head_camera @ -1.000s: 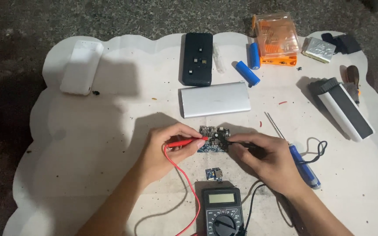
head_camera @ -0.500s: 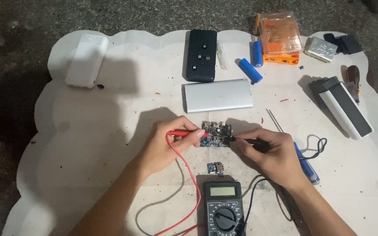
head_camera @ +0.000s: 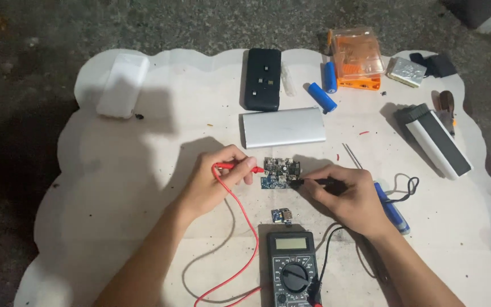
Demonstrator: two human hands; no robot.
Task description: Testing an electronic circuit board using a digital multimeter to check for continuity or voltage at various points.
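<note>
My left hand [head_camera: 214,181] pinches a red meter probe [head_camera: 240,167], its tip touching the left edge of a small blue circuit board [head_camera: 279,173] on the white mat [head_camera: 115,170]. From the other side, my right hand [head_camera: 350,196] holds a black probe [head_camera: 308,182] against the board's right edge. A red lead and a black lead run down to the dark multimeter [head_camera: 294,267] at the front. Just above the meter lies a tiny second blue board [head_camera: 282,215].
Behind the board lie a silver power bank [head_camera: 283,127], a black case [head_camera: 263,78], two blue cylindrical cells [head_camera: 324,91], an orange plastic box [head_camera: 357,58] and a white block [head_camera: 121,85]. A blue screwdriver [head_camera: 392,207] and a black-and-white case [head_camera: 439,141] sit right.
The view has shifted slightly. Both hands stay at the board, the red probe now pushed in closer to its left edge.
</note>
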